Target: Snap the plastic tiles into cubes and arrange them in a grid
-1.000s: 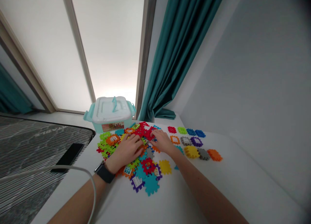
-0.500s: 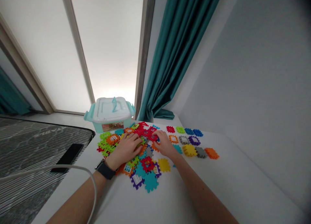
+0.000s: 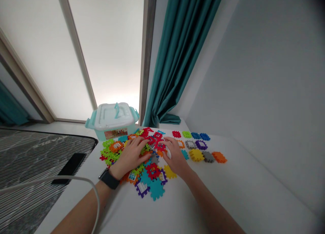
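My left hand (image 3: 130, 156) lies over the left part of a pile of flat interlocking plastic tiles, its fingers spread and touching the pieces. Beneath and beside it are lime green tiles (image 3: 109, 156) and an orange window tile (image 3: 116, 146). At the pile's right side, my right hand (image 3: 175, 156) has thumb and fingers apart. Its fingertips are at a red tile (image 3: 160, 145), and I see no tile gripped. Closer to me lie another red tile (image 3: 153, 171), a turquoise tile (image 3: 156, 189) and a purple window tile (image 3: 142, 188). A yellow tile (image 3: 169, 172) sits below my right hand.
Rows of tiles stand apart on the right, including a thick yellow stack (image 3: 196, 155) and an orange one (image 3: 219, 157). A lidded turquoise box (image 3: 115, 120) is behind the pile. A black phone (image 3: 69, 168) lies at left; a white cable (image 3: 76, 178) crosses my left forearm.
My right hand has shifted slightly toward me, with its thumb and fingers wider apart. My left hand stays on the pile. The view has turned a little.
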{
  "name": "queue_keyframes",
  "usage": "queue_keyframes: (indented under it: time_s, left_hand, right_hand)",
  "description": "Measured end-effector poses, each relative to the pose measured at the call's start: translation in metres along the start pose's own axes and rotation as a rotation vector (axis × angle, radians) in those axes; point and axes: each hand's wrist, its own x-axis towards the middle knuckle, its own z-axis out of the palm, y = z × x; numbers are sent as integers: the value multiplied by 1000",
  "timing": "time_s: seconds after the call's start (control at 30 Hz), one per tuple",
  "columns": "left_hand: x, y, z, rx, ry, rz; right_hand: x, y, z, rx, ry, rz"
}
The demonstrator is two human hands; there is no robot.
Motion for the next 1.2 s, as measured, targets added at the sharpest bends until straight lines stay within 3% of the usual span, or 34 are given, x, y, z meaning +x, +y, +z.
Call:
queue_keyframes:
  time_s: [0.27,0.5,0.8,1.2]
  left_hand:
    - [-1,5,0,-59,15,90]
    - [-1,5,3,-15,3,119]
    - [-2,3,5,-27,132,104]
    - [-3,5,8,-6,107,138]
  right_hand:
    - [-21,-13,4,-26,-75,-135]
    - [-20,-18,3,-8,-88,-143]
    - [-24,-12,11,-37,73,20]
    - [-25,-10,12,-44,84,87]
